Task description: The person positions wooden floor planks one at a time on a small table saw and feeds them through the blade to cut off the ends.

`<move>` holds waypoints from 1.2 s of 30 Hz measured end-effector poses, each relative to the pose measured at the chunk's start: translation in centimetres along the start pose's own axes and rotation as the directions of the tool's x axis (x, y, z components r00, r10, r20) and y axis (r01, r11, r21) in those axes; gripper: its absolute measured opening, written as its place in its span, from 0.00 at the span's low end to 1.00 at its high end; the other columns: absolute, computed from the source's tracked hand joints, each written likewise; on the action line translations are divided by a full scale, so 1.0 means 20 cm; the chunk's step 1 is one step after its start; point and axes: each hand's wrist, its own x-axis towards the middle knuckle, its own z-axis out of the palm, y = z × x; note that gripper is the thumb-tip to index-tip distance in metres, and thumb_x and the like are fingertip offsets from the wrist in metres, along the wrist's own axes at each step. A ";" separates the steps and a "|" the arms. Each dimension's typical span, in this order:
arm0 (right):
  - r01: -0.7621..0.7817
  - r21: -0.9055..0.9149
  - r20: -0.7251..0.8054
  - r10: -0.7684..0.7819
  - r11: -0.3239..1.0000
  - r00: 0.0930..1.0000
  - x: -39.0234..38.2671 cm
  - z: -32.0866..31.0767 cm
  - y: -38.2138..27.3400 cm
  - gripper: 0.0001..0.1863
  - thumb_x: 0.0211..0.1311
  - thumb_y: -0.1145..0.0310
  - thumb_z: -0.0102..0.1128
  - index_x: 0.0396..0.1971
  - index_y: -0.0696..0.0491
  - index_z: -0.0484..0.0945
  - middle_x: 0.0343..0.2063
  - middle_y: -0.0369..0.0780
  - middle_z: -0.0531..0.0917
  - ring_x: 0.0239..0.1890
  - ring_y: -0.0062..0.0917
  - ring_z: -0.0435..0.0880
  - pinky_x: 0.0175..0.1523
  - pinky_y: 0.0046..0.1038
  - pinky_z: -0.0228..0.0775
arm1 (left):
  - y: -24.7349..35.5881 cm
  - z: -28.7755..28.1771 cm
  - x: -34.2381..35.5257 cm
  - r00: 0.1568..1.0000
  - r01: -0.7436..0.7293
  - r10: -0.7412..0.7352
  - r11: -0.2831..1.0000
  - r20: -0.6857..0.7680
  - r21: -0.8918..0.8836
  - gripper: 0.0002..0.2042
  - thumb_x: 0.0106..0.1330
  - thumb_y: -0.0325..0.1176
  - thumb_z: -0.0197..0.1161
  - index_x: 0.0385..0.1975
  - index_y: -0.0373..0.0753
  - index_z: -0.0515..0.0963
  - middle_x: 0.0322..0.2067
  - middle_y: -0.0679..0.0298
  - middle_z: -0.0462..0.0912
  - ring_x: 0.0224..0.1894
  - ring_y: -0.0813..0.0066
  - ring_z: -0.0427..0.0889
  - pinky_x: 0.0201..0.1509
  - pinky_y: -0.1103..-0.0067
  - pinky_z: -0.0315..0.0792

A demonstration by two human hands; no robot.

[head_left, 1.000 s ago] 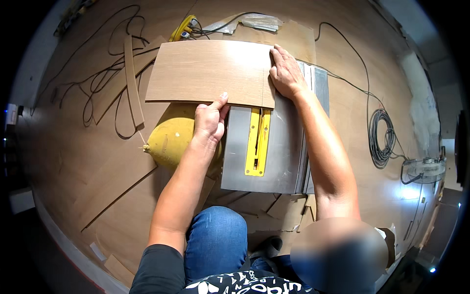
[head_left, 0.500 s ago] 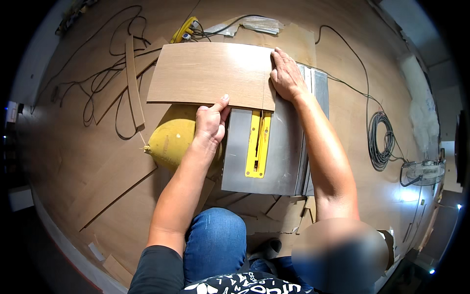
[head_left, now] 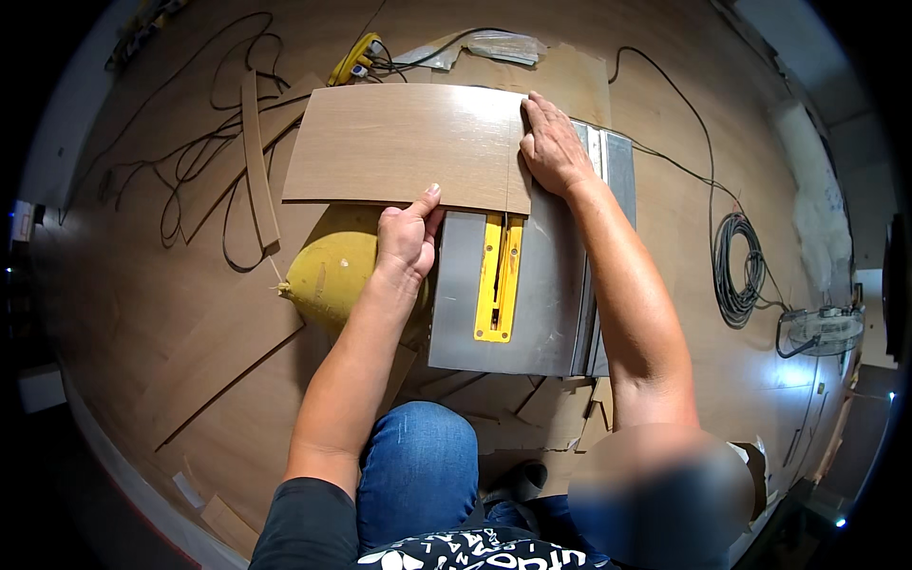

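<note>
A wide, flat wood-grain board [head_left: 404, 142] lies over the far part of a grey table saw [head_left: 546, 304], its left part reaching beyond the saw top. My left hand [head_left: 407, 237] is closed on the board's near edge, thumb on top and fingers underneath. At the board's right edge, my right hand [head_left: 554, 147] holds it, the fingers reaching toward the far corner and the thumb bent against the edge. A thin line runs across the board near its right end, in line with the slot of the yellow insert [head_left: 496, 285]. The blade is not visible here.
A yellow sack [head_left: 332, 261] bulges left of the saw. Loose black cables and a narrow wood strip [head_left: 256, 161] lie farther left, with a yellow power strip [head_left: 355, 59] behind. Rightward are a coiled cable [head_left: 739, 271] and a fan [head_left: 822, 331]. Offcuts litter the floor by my knees.
</note>
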 end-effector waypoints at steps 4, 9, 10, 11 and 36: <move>-0.011 0.003 0.014 0.011 1.000 1.000 0.00 -0.01 -0.01 0.32 0.61 0.65 0.43 0.66 0.59 0.60 0.70 0.50 0.59 0.73 0.41 0.55 0.77 0.36 0.43 | 0.00 0.00 0.00 1.000 -0.004 0.004 1.000 0.004 0.002 0.04 0.65 0.25 0.65 0.34 0.30 0.78 0.36 0.58 0.82 0.40 0.70 0.82 0.50 0.77 0.80; -0.005 -0.001 -0.006 0.005 1.000 1.000 -0.01 0.00 0.00 0.31 0.60 0.66 0.42 0.66 0.59 0.61 0.69 0.50 0.60 0.72 0.40 0.56 0.77 0.35 0.44 | 0.01 0.03 -0.03 1.000 -0.009 0.009 1.000 -0.023 0.002 0.05 0.62 0.25 0.68 0.26 0.36 0.79 0.32 0.62 0.82 0.36 0.75 0.82 0.43 0.81 0.79; -0.001 -0.004 -0.013 0.001 1.000 1.000 -0.01 0.00 0.00 0.31 0.60 0.66 0.42 0.65 0.59 0.61 0.69 0.50 0.60 0.72 0.40 0.56 0.76 0.35 0.44 | 0.01 0.02 -0.03 1.000 -0.008 0.008 1.000 -0.025 0.002 0.05 0.62 0.25 0.68 0.26 0.36 0.79 0.31 0.62 0.82 0.36 0.75 0.82 0.43 0.81 0.79; 0.003 -0.005 -0.019 -0.003 1.000 1.000 -0.01 0.00 0.00 0.31 0.60 0.67 0.42 0.65 0.59 0.61 0.69 0.50 0.61 0.72 0.40 0.56 0.76 0.35 0.45 | 0.01 0.02 -0.03 1.000 -0.008 0.008 1.000 -0.028 0.003 0.06 0.62 0.25 0.68 0.26 0.36 0.78 0.31 0.62 0.82 0.36 0.75 0.82 0.43 0.81 0.79; -0.008 0.000 0.015 0.008 1.000 1.000 -0.04 -0.02 -0.02 0.32 0.61 0.65 0.43 0.66 0.59 0.60 0.70 0.49 0.59 0.72 0.40 0.55 0.77 0.35 0.43 | 0.01 0.00 -0.06 1.000 0.009 -0.009 1.000 -0.020 0.027 0.03 0.63 0.25 0.66 0.31 0.34 0.80 0.35 0.62 0.82 0.41 0.73 0.81 0.51 0.76 0.77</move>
